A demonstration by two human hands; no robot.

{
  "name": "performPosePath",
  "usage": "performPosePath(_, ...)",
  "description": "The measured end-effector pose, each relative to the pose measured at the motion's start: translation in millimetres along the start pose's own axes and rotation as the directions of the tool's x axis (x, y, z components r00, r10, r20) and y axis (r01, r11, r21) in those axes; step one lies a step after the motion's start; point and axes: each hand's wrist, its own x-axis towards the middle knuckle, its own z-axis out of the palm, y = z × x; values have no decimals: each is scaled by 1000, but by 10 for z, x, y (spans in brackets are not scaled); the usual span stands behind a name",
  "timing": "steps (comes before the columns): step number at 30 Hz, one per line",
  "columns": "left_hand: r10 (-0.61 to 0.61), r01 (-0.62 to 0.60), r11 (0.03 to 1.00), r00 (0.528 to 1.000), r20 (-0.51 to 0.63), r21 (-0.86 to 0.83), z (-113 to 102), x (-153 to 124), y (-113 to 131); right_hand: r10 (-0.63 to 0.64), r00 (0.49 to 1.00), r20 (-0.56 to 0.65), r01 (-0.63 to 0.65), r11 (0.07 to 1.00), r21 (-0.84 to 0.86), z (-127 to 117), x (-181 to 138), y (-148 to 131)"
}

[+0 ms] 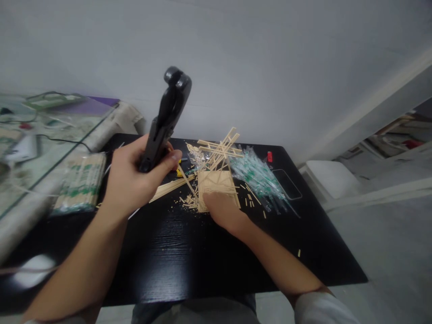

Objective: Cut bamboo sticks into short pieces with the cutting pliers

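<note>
My left hand (133, 180) is raised over the left part of the black table, its fingers closed round a black hand tool (168, 105) with a rounded upper end; its exact kind does not show. A thin wooden stick (189, 183) slants down from the left fingertips toward the wooden panel. My right hand (224, 211) lies over the near edge of that flat panel (218, 177), made of thin sticks; its fingers are hidden from view. Behind the panel stands a crisscross frame of glued sticks (221, 148).
Green-and-clear plastic wrappers (258, 173) lie right of the panel, beside a phone-like dark slab (286, 183) and a red object (269, 156). Loose sticks (170, 189) and cut bits (189, 201) are strewn left. A packed bundle of sticks (81, 180) sits farther left.
</note>
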Motion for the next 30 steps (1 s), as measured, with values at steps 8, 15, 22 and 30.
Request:
performPosePath(8, 13, -13, 1000, 1000, -1, -11, -5, -4, 26, -11, 1000, -13, 12, 998, 55, -40, 14, -15)
performPosePath(15, -6, 7, 998, 1000, 15, -64, -7, 18, 11, -64, 983, -174, 178, 593, 785, -430, -160, 216)
performPosePath(22, -24, 27, 999, 998, 64, -38, 51, 22, -19, -246, 966, -83, 121, 146, 982, -456, -190, 131)
performPosePath(30, -94, 96, 995, 993, 66, -24, 93, 34, -54, -276, 961, -30, 35, 13, 999, -443, -195, 69)
